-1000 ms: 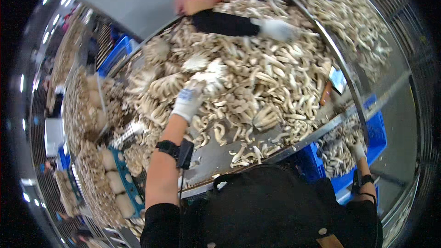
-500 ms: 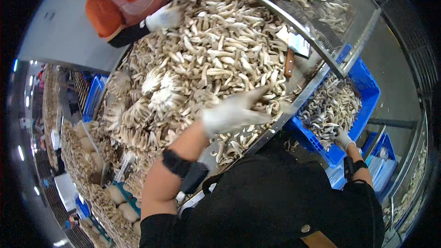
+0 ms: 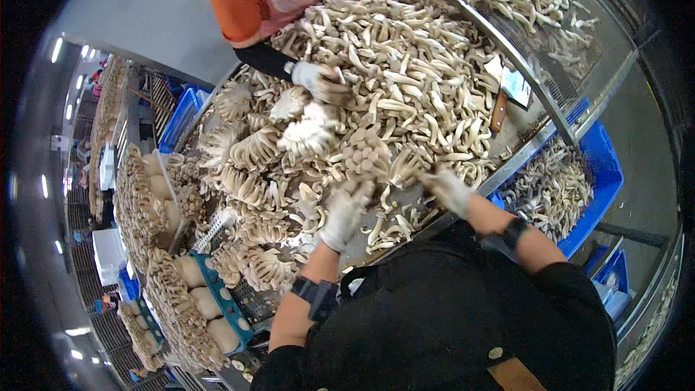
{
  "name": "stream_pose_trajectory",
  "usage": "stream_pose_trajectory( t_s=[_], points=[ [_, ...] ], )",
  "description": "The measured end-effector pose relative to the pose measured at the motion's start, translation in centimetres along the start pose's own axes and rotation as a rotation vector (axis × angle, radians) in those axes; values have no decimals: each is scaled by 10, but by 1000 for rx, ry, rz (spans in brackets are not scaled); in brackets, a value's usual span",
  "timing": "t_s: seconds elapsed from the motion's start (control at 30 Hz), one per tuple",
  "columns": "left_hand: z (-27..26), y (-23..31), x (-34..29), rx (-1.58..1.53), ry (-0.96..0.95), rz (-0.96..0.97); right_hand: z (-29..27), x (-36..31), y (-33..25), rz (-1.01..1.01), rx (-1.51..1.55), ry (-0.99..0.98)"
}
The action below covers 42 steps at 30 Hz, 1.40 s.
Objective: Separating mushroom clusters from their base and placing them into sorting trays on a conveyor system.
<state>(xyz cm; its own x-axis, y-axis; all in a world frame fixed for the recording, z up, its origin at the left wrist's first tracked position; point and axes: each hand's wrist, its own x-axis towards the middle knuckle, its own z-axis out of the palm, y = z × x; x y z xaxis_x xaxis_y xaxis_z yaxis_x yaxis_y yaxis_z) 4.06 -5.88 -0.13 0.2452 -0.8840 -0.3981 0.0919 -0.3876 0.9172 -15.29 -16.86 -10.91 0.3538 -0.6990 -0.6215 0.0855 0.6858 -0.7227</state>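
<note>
A heap of long pale mushrooms [image 3: 413, 80] covers the metal work table [image 3: 362, 247]. At the table's near side my left hand [image 3: 344, 217], in a white glove, reaches forward beside a clump with round grey-brown caps [image 3: 364, 155]. Motion smears its fingers, so its grip is unclear. My right hand [image 3: 450, 192], also gloved, has its fingertips at a small mushroom clump [image 3: 409, 166]; blur hides whether they close on it. Whole fanned clumps [image 3: 255, 148] lie to the left. A cleaver with a wooden handle [image 3: 499, 111] rests on the table's right side.
Across the table a person in orange has a gloved hand [image 3: 318, 81] by a pale clump. A blue crate [image 3: 607, 174] of mushrooms stands below the table's right edge. Uncut mushrooms in a teal tray [image 3: 221, 304] sit at left. A metal rail [image 3: 499, 40] crosses the far right.
My right hand has left the blue crate and come up to the table. My left hand has drawn back toward the near edge. The other person's hand has moved to the pale clump.
</note>
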Motion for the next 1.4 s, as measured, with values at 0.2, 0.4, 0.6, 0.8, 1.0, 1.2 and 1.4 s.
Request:
stream_pose_trajectory(
  t_s=[0.2, 0.4, 0.6, 0.8, 1.0, 1.2, 1.4],
  points=[
    [15, -40, -8, 473, -72, -23, 42, 63, 37, -28, -205, -12],
    [-16, -105, -9, 51, -520, 61, 49, -59, -34, 127, -89, -483],
    [11, -29, -45, -424, -244, -233, 55, -60, -19, -255, -248, -388],
    [-1, -39, -67, -521, 1, 77, 87, -88, -58, -252, -598, -578],
    [-27, -61, -78, -534, -64, 19, 107, -77, -33, -205, -242, -713],
    [-17, -15, -89, -770, 54, 123, 126, -91, -51, -97, -327, -724],
    [-16, -25, -90, -724, 74, 64, 123, -86, -56, -177, -564, -740]
  ],
)
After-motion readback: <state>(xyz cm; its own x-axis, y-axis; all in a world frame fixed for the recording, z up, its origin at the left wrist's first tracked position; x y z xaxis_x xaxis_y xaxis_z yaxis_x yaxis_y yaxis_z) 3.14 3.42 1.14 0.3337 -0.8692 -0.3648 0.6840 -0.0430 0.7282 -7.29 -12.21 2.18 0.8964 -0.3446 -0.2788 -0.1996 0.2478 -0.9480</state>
